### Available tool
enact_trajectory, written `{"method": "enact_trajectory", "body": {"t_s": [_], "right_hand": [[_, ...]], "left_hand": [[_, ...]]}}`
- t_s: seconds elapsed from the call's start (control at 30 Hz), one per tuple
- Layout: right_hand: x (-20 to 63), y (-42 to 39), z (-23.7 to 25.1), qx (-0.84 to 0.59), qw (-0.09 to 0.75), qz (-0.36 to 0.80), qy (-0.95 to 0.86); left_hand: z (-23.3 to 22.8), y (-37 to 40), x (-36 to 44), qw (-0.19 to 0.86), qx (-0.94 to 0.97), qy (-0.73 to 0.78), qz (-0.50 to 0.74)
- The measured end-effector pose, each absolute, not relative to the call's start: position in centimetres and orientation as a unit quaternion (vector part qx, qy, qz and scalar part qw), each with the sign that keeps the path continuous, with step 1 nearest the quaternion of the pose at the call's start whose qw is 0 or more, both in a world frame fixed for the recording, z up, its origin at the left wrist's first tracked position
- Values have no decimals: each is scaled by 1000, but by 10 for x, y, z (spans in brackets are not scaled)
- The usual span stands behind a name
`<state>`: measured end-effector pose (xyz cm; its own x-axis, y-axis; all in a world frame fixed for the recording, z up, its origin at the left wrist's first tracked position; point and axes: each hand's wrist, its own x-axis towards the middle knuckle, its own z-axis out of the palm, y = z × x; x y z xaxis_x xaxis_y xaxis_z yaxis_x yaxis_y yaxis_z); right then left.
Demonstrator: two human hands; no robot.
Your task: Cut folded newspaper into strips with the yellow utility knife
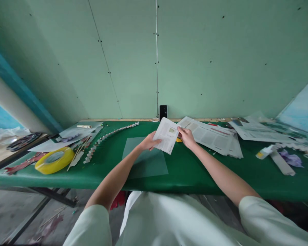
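A piece of newspaper (166, 135) is held above the green table (195, 171) between both hands. My left hand (149, 141) grips its lower left edge, and my right hand (186, 136) pinches its right edge. Below the paper lies a translucent cutting mat (146, 160). A small yellow object (179, 139) peeks out under my right hand.
A stack of newspapers (213, 136) lies to the right, with a glue bottle (263, 152) and purple scraps (292, 159) beyond. At the left sit a yellow tape roll (54, 160), sticks and a folded paper chain (105, 138). A black phone (163, 111) leans on the wall.
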<state>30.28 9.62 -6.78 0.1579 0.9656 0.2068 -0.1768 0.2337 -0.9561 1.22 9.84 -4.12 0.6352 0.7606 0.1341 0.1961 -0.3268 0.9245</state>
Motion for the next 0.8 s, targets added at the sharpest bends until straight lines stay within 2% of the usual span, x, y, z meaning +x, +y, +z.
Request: {"method": "enact_trajectory", "body": {"t_s": [0.2,0.4,0.5,0.6,0.7,0.8], "right_hand": [[300,95,-71,-434,571,505,-480],[310,84,-56,-419,432,533,-595],[294,71,-48,-395,312,518,-692],[270,62,-46,-374,219,504,-747],[255,60,-47,-369,206,501,-755],[255,62,-49,-376,235,488,-752]], "left_hand": [[-40,100,12,538,731,296,299],[-29,111,5,659,640,293,263],[-25,107,5,639,660,309,247],[-25,98,9,569,742,312,168],[-29,94,16,474,811,313,140],[-36,99,20,448,803,342,195]]}}
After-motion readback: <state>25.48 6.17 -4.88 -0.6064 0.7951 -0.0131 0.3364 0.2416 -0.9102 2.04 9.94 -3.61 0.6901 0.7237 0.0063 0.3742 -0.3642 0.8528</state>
